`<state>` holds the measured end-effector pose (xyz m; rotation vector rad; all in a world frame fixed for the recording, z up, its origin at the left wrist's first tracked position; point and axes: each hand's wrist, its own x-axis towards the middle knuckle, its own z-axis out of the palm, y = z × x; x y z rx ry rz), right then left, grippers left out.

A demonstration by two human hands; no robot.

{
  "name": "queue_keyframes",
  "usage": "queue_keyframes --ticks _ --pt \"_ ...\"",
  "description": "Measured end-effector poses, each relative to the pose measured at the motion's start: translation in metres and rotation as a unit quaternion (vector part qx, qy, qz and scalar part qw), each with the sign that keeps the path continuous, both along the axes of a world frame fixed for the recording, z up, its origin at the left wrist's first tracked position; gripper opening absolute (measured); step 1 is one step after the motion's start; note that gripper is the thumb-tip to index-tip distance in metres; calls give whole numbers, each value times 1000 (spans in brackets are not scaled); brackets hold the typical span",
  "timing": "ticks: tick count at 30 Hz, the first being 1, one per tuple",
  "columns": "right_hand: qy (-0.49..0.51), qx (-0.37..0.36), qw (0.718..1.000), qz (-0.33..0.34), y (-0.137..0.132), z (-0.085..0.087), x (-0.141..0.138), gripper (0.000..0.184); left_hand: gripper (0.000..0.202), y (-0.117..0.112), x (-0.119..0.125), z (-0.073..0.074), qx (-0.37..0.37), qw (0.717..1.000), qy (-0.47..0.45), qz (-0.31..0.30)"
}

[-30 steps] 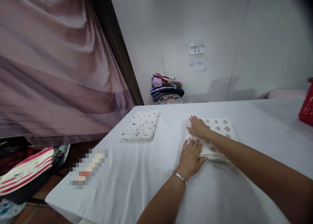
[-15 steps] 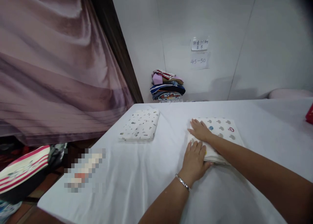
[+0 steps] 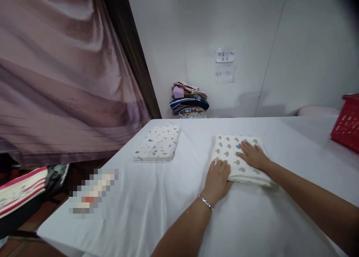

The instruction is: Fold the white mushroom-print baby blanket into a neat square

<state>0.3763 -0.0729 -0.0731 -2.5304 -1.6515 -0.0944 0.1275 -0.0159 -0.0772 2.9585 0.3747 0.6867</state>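
Observation:
A folded white cloth (image 3: 227,150) printed with grey mushroom shapes lies on the white-covered table, right of the middle. Its near edge shows several stacked layers. My left hand (image 3: 217,179), with a silver bracelet at the wrist, rests on the cloth's near left corner, fingers stretched out. Flat on the right part of the cloth lies my right hand (image 3: 254,155), its fingers spread and covering some of the print. Over to the left sits another folded white cloth (image 3: 158,143) with a small dark print, which neither hand touches.
The white tablecloth (image 3: 134,212) has soft wrinkles. A red basket (image 3: 347,124) stands at the right edge. Behind the table, a pile of folded fabrics (image 3: 189,100) rests against the wall. A pink curtain (image 3: 64,73) hangs at left, and a blurred-out item (image 3: 94,193) lies on the table's left side.
My right hand has slid rightward across the mushroom-print cloth, uncovering its left part. My left hand stays at the near left corner. The view has turned slightly right, showing more of the red basket.

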Motion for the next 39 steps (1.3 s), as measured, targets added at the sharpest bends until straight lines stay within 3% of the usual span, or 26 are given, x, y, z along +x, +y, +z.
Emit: queue_keyframes --ticks 6,8,10,12,15,18,21,23,27,30,34,39 --pt "68 -16 998 10 -5 9 -1 57 51 -1 0 0 8 1000 -11 9" --pt "90 22 996 -10 -16 12 -1 52 50 -1 -1 0 13 1000 -11 7" --pt "140 96 983 -74 -35 10 -1 51 50 0 -2 1 18 1000 -9 7" --pt "248 183 935 -173 -57 6 -4 55 51 0 -2 1 20 1000 -7 7" --pt "452 269 810 -259 -88 4 -16 65 51 1 -2 1 18 1000 -5 4" --pt "583 296 709 -264 -111 10 -33 73 50 1 -1 -1 16 1000 -6 4" --pt "659 286 647 -256 -127 18 -47 77 51 1 -2 -1 19 1000 -7 7" --pt "687 269 630 -242 -135 22 -51 73 53 0 -3 2 24 1000 -4 10" --pt "716 233 628 -200 -140 25 -49 43 58 -6 0 12 40 999 2 17" --pt "730 219 614 -207 -133 27 -45 26 62 -16 10 17 55 998 14 -17" --pt "754 220 587 -197 -123 30 -42 19 67 -32 28 15 42 997 27 -55" --pt "798 232 534 -158 -115 40 -40 11 74 -45 39 13 6 1000 5 -23"
